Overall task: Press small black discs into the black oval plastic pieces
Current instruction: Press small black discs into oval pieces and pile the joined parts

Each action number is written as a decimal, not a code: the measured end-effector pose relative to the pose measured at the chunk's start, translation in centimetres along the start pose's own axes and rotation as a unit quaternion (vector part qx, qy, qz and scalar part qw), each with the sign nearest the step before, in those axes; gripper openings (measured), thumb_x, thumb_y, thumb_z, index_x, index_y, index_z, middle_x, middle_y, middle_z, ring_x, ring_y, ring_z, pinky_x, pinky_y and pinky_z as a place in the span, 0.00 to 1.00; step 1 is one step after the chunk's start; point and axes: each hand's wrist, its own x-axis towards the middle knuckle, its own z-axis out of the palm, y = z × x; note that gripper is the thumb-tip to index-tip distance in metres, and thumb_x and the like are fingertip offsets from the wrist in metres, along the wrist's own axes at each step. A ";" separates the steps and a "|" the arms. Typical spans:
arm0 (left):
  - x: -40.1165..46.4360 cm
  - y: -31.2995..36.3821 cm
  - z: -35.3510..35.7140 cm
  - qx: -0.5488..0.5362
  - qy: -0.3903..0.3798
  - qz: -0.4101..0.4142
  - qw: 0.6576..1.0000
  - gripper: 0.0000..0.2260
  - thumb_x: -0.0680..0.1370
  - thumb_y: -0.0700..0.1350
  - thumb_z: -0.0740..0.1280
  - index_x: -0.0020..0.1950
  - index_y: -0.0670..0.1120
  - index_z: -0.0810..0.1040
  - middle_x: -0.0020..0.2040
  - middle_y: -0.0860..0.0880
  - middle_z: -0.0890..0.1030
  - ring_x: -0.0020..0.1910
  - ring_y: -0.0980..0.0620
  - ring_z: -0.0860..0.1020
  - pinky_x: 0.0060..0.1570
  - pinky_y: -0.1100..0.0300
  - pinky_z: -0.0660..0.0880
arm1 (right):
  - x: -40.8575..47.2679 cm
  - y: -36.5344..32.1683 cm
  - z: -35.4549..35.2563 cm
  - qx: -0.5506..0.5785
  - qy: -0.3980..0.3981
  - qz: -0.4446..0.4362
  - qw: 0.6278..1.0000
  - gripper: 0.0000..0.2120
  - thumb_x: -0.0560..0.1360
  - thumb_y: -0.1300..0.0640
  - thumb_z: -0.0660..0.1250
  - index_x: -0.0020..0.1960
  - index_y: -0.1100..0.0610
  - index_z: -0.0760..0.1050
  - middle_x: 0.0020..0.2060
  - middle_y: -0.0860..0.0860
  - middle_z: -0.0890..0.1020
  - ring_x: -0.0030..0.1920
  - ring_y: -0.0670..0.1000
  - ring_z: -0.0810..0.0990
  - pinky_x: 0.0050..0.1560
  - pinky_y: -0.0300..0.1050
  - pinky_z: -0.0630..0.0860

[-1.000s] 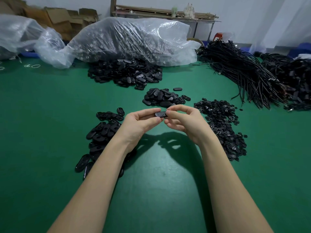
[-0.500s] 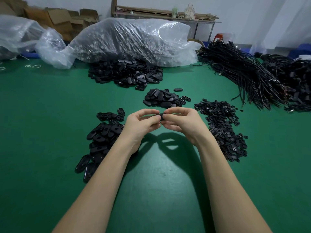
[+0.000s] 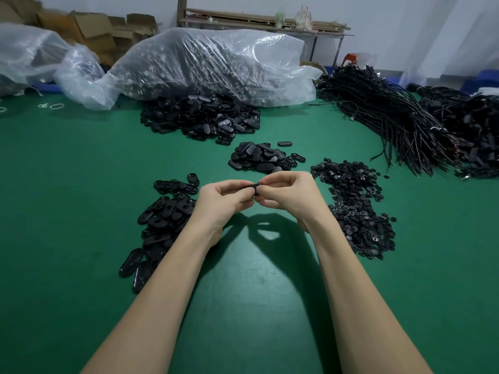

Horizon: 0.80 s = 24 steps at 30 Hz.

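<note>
Oval plastic piece is sitting between our two hands, raised above the green table, its long axis running left to right. We are gripping its left end with our left hand, thumb and fingers curled round it, and pinching its right end with our right hand. Only a dark sliver is showing between the fingertips, so we cannot tell whether a small disc is already seated in it; we are judging that the pressing is under way, with the push coming from the right thumb and fingers against the left hand's hold.

Pile of open oval pieces is lying near left, just beside our left forearm. Heap of small black discs is spreading to the right, near our right wrist. Smaller mound of oval pieces is resting just beyond the hands, possibly the finished ones. Farther off we are seeing a larger heap, a clear plastic bag and bundled black cables.
</note>
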 end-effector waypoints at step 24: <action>0.3 -0.9 -0.1 0.100 0.035 0.027 0.994 0.08 0.76 0.34 0.73 0.43 0.47 0.85 0.39 0.47 0.87 0.41 0.50 0.84 0.53 0.57 0.82 | 0.6 1.3 0.8 -0.116 0.029 -0.030 0.992 0.04 0.71 0.65 0.75 0.44 0.58 0.84 0.37 0.54 0.88 0.39 0.54 0.88 0.50 0.52 0.86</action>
